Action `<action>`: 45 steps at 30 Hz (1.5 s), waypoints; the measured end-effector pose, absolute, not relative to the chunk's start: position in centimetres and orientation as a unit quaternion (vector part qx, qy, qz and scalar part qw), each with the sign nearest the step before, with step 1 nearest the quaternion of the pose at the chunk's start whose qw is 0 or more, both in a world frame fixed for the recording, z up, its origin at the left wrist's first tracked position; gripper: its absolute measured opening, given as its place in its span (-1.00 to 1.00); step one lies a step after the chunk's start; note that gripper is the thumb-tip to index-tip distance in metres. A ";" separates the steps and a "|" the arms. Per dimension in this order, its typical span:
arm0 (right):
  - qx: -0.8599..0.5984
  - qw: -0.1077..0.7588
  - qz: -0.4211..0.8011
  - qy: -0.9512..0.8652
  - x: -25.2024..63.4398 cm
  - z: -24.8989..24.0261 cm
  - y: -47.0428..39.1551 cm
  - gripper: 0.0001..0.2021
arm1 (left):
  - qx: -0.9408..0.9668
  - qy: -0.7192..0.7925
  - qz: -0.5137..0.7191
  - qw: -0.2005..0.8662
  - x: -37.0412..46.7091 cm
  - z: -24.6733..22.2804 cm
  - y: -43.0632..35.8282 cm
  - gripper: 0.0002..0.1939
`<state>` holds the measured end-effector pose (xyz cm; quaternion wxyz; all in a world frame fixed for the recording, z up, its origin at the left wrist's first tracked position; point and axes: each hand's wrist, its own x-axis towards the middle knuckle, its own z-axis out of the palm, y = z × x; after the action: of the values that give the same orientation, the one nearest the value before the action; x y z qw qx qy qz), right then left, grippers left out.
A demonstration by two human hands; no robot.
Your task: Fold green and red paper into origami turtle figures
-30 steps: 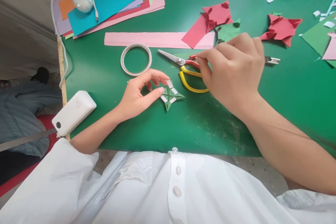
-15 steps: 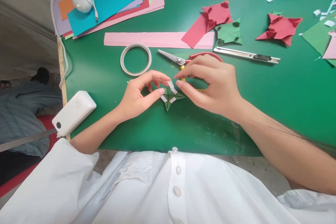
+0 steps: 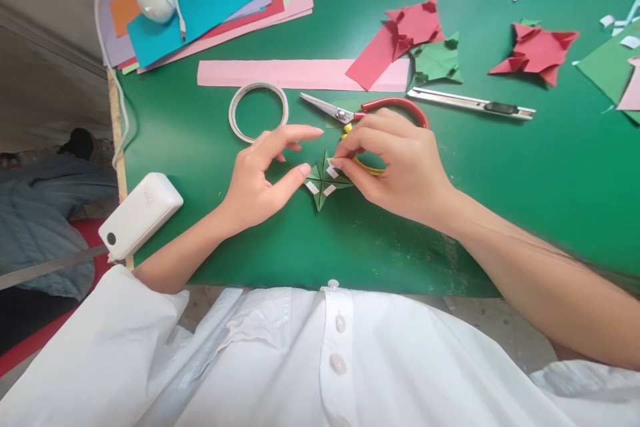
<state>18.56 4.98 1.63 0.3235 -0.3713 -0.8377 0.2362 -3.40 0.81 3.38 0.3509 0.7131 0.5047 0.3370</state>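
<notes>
A small green folded-paper star point(image 3: 320, 197) lies on the table in front of me, with pale tape pieces point(image 3: 312, 187) on its faces. My right hand point(image 3: 405, 163) pinches the end of a white piece of tape point(image 3: 332, 172) at the star's upper right. My left hand point(image 3: 257, 177) is open just left of the star, thumb and forefinger apart and holding nothing. Behind my right hand lie scissors point(image 3: 327, 109) with red and yellow handles, partly covered by it. A roll of double-sided tape point(image 3: 233, 113) rests beyond my left hand.
A pink paper strip point(image 3: 250, 73) and a box cutter point(image 3: 470, 103) lie farther back. Red folded shapes point(image 3: 543, 53) and a green one point(image 3: 437, 61) sit at right. Coloured sheets point(image 3: 215, 0) with a mouse-like white device point(image 3: 155, 1) are back left; a white power bank point(image 3: 143, 213) overhangs the left edge.
My left fingers have drawn back from the tape piece, leaving a wider gap. My right fingers have moved down and closed on it, and it now lies lower against the star.
</notes>
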 end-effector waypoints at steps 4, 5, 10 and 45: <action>-0.386 0.336 0.227 -0.829 18.7 2.1 5.0 -0.85 | 0.749 0.546 0.298 0.226 -3.3 2.8 0.9 -0.67; -0.389 0.343 0.226 -0.825 18.7 2.1 5.0 -0.85 | 0.763 0.548 0.276 0.205 -3.2 2.6 0.8 -0.64; -0.405 0.356 0.223 -0.812 18.7 2.1 5.0 -0.87 | 0.792 0.550 0.192 0.181 -2.2 1.9 -0.1 -0.45; -0.475 0.386 0.308 -0.728 18.2 3.0 3.1 -0.87 | 0.515 0.507 0.438 0.535 -1.8 2.4 0.0 -0.80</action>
<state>18.21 3.06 3.00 0.3864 -0.4745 -0.7284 0.3081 -1.77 -0.02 2.35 0.5347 0.5148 0.5074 0.4378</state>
